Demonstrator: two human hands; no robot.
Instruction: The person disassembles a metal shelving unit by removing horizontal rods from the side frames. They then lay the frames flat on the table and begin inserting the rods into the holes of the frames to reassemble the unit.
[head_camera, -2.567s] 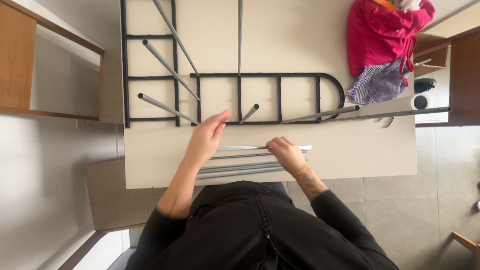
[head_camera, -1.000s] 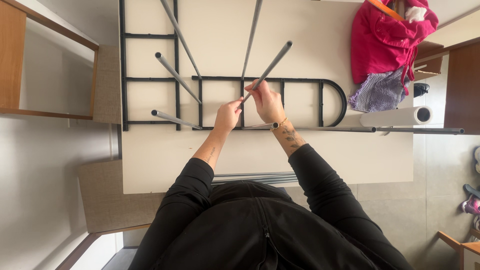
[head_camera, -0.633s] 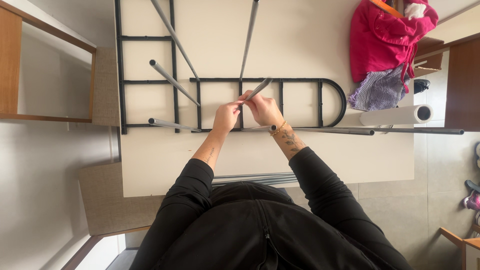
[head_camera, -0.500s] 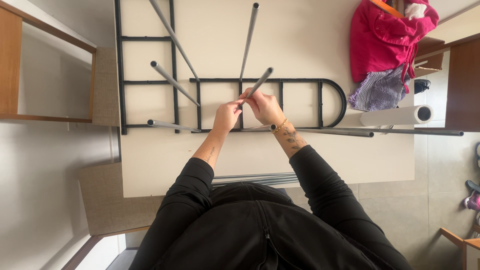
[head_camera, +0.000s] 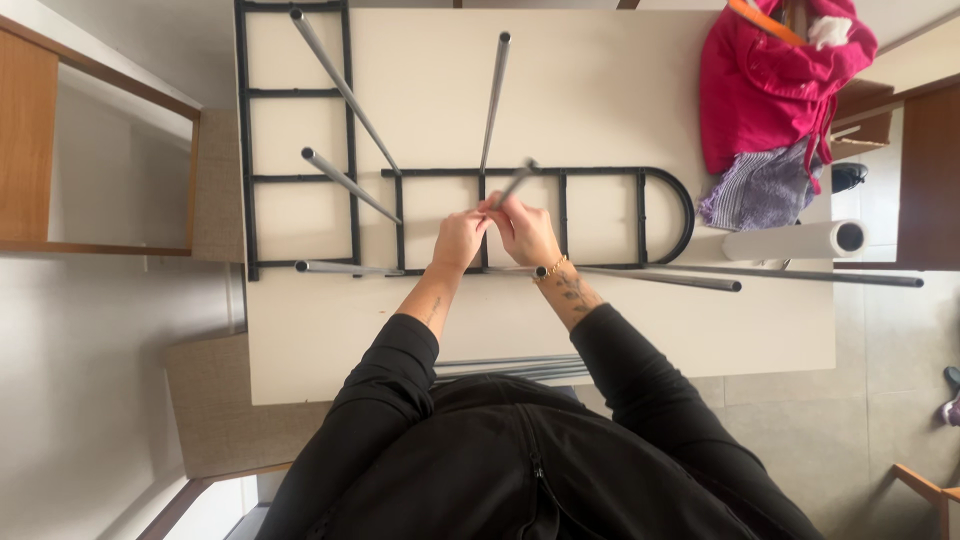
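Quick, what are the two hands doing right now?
Left hand: closed around the base of the grey rod.
Right hand: closed on the same rod.

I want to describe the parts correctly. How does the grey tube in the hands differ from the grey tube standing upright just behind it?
The held tube is blurred, tilted to the right and looks short; both hands, left hand and right hand, grip its base. The upright tube is sharp, looks longer, and no hand touches it. Both are grey and rise from the black frame.

A pale table (head_camera: 300, 340) carries a black metal frame (head_camera: 620, 175), grey rods (head_camera: 660, 278), a paper roll (head_camera: 790, 240) and red cloth (head_camera: 760, 90).
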